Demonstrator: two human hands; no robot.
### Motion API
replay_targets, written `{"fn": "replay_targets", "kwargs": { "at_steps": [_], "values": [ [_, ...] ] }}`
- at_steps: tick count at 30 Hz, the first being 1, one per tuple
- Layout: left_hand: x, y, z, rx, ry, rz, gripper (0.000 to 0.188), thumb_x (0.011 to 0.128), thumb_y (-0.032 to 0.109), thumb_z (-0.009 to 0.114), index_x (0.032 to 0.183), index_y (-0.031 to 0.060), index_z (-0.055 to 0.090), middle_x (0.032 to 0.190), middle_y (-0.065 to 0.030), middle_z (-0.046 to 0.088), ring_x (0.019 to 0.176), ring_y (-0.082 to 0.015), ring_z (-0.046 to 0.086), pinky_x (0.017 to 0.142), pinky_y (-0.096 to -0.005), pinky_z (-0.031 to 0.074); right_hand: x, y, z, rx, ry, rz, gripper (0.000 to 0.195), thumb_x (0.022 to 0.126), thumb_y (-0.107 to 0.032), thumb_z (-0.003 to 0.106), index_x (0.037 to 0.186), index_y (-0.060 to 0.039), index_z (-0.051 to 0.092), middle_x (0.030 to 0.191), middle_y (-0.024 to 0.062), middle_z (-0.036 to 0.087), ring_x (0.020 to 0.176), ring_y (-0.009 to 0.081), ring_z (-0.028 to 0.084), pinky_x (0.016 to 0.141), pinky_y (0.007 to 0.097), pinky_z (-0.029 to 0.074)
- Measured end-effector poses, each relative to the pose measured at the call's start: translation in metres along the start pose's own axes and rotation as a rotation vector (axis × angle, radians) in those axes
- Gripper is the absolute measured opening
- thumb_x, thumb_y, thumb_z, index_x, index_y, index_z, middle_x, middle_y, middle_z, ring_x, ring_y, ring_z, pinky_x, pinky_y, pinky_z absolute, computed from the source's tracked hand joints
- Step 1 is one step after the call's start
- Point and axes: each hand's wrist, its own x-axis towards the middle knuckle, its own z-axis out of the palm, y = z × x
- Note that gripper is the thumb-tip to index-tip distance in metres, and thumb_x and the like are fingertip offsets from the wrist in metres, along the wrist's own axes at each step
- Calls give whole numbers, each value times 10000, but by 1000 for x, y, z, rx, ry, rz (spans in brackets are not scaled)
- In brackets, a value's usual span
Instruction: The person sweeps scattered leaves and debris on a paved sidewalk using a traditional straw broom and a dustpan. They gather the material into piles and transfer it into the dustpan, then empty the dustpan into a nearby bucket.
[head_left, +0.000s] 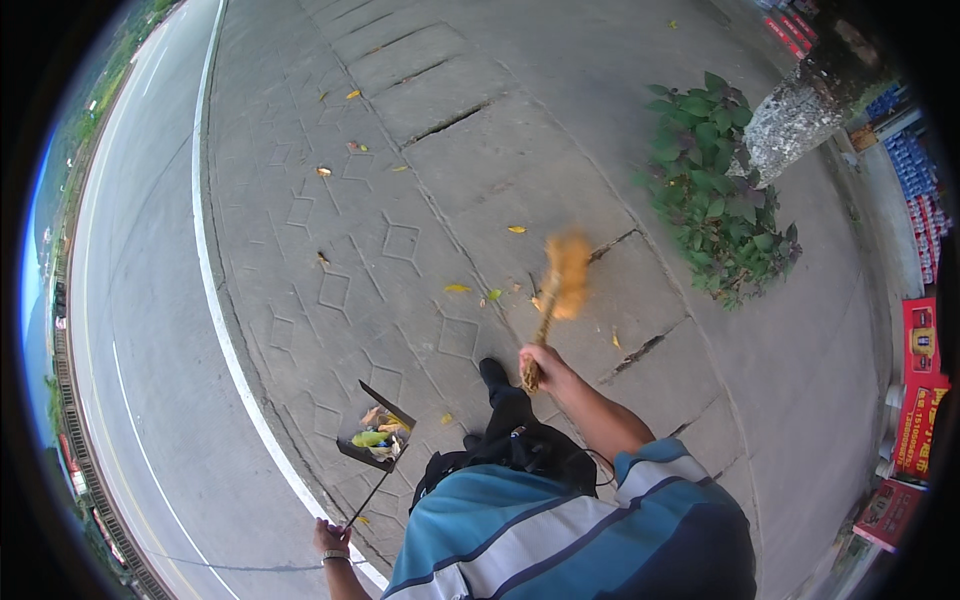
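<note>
My right hand (549, 366) grips the handle of a straw hand broom (568, 274), whose head is blurred. The broom head is over the pavement slabs, beside several fallen leaves; a green leaf (494, 295) and a yellow leaf (457, 288) lie to its left. My left hand (331, 535), with a watch on the wrist, is closed around the thin handle of a long-handled dustpan (401, 413). In the dustpan is a heap of yellow, green and brown leaves (379, 433). Whether the dustpan touches the ground I cannot tell.
A leafy shrub (709, 180) grows around a tree trunk (795, 120) on the right. Stacked goods (911, 172) and a red sign with writing (921, 390) line the right side. Left of the pavement, a white line (201, 187) borders the road (142, 262). Gaps (450, 122) run between slabs.
</note>
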Motion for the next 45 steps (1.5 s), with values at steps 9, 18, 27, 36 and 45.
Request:
{"fn": "replay_targets", "kwargs": {
  "at_steps": [9, 18, 27, 36, 45],
  "values": [
    [18, 73, 30, 1, 88, 67, 227, 859, 376, 523, 777, 167, 489, 535, 47, 436, 516, -145, 479, 592, -424, 432, -42, -73, 55, -383, 63, -33, 127, 755, -104, 548, 854, -98, 469, 601, 6, 484, 464, 94, 484, 411, 242, 428],
    [109, 121, 8, 31, 96, -37, 239, 864, 378, 519, 852, 141, 489, 551, 21, 425, 510, -155, 477, 600, -449, 461, -101, 37, 2, -300, 601, -10, 161, 727, -55, 538, 878, -72, 487, 543, 67, 473, 396, 188, 478, 358, 328, 410],
    [207, 155, 11, 315, -261, -1, 252, 851, 386, 529, 778, 151, 479, 534, 22, 435, 495, -170, 497, 558, -446, 469, -27, 137, 135, -164, 299, 137, 140, 720, -131, 574, 628, -65, 491, 491, 39, 463, 394, 164, 451, 378, 331, 383],
    [277, 275, 29, 341, -85, -100, 258, 854, 385, 523, 814, 132, 496, 526, 24, 435, 443, -164, 478, 524, -421, 453, -28, 100, 250, -306, 278, -77, 214, 710, -36, 574, 885, -66, 454, 626, 42, 497, 466, 137, 499, 391, 279, 424],
    [292, 374, 35, 384, 53, 117, 259, 851, 310, 545, 856, 52, 520, 574, -22, 454, 461, -162, 499, 441, -356, 484, 112, 92, 328, -31, 461, -89, 157, 752, -103, 546, 666, -121, 415, 524, 8, 431, 406, 134, 427, 384, 299, 378]
  ]
}}
